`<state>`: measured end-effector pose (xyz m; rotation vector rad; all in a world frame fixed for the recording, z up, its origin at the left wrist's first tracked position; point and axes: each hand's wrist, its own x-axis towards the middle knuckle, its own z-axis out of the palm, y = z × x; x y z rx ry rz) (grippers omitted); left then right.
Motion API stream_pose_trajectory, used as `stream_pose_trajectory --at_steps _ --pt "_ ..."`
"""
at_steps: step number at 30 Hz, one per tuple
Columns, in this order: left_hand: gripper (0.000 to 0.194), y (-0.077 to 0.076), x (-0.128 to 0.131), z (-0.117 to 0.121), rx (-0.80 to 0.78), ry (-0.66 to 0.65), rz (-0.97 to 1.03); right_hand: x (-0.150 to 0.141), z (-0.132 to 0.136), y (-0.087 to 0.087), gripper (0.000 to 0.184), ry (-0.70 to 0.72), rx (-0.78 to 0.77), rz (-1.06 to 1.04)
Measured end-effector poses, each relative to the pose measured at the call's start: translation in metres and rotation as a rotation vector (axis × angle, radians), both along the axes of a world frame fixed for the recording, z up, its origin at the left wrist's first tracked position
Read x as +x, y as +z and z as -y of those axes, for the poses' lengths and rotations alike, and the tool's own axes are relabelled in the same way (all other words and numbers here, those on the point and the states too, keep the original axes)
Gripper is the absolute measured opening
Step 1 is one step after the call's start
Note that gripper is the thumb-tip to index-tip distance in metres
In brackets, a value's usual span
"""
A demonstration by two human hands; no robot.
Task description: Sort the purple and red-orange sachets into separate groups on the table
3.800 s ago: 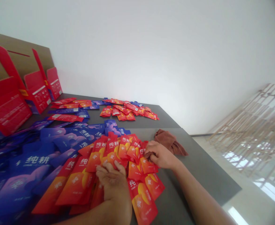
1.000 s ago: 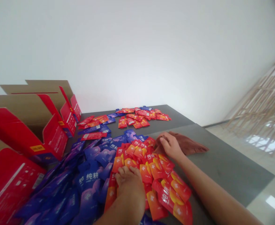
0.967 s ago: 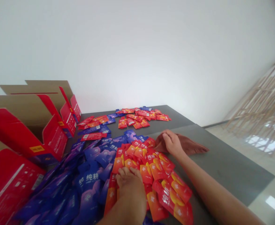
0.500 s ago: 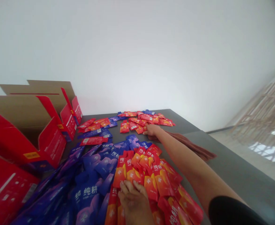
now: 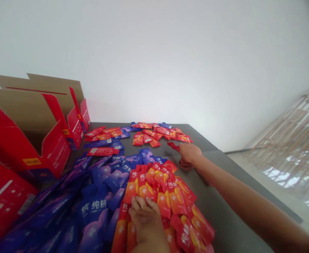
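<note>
My left hand (image 5: 146, 218) lies on the near pile of red-orange packets (image 5: 170, 200), palm down with its fingers spread. Further off to the right, my right hand (image 5: 190, 154) is closed round one end of a red packet (image 5: 173, 146), which sticks out to the left above the table. Just below that hand a bit of brown cloth (image 5: 186, 165) shows; my forearm hides most of it. Purple-blue packets (image 5: 96, 207) are heaped left of the red-orange ones. Beyond my right hand, a loose group of mixed packets (image 5: 162, 132) lies near the wall.
Open red cardboard boxes (image 5: 55, 146) stand in a row along the left side. Several red and blue packets (image 5: 104, 151) lie between them and the far group. The grey table (image 5: 230, 200) meets a white wall (image 5: 170, 70). Past its right edge are wooden slats (image 5: 288, 130).
My right hand has moved right, away from the far group, and now has a red packet in it. My left hand stays on the near pile. The view has shifted slightly.
</note>
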<state>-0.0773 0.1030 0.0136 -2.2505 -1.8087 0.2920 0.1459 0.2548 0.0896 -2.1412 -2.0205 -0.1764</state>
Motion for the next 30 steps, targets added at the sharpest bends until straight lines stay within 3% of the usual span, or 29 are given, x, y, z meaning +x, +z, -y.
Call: stream_pose_trajectory --at_steps 6,9,11,12,15,17,19,22,24,27,30 --pt "0.049 0.014 0.000 -0.003 -0.034 0.031 -0.010 -0.043 0.109 0.002 0.013 0.093 -0.134 0.196" --pt "0.051 0.011 0.000 -0.003 -0.016 0.032 -0.014 -0.055 0.136 -0.001 0.013 0.479 -0.287 0.004" --pt "0.051 0.006 -0.001 -0.003 0.008 0.024 -0.023 -0.044 0.131 0.002 0.019 0.620 -0.315 -0.236" --pt "0.052 0.004 -0.001 -0.003 0.022 0.022 -0.031 -0.034 0.121 0.004 0.023 0.592 -0.275 -0.348" --pt "0.052 0.002 0.002 -0.002 0.060 0.035 -0.055 0.000 0.076 0.001 0.040 0.301 -0.050 -0.552" --pt "0.051 0.003 0.005 -0.001 0.090 0.067 -0.081 0.012 0.047 -0.012 0.047 0.089 0.050 -0.563" --pt "0.049 0.005 0.008 0.000 0.121 0.109 -0.115 0.011 0.032 -0.034 0.043 -0.033 0.100 -0.537" --pt "0.049 0.006 0.009 0.000 0.106 0.120 -0.122 -0.008 0.037 -0.066 0.025 0.047 0.134 -0.451" --pt "0.050 0.007 0.010 0.001 0.065 0.089 -0.095 -0.022 0.049 -0.075 0.024 0.121 0.169 -0.298" --pt "0.051 0.010 0.011 0.002 0.058 0.113 -0.107 -0.034 0.064 -0.070 0.025 0.098 0.147 -0.047" --pt "0.052 0.011 0.013 0.002 0.059 0.155 -0.118 -0.029 0.075 -0.054 0.039 0.191 -0.033 -0.025"
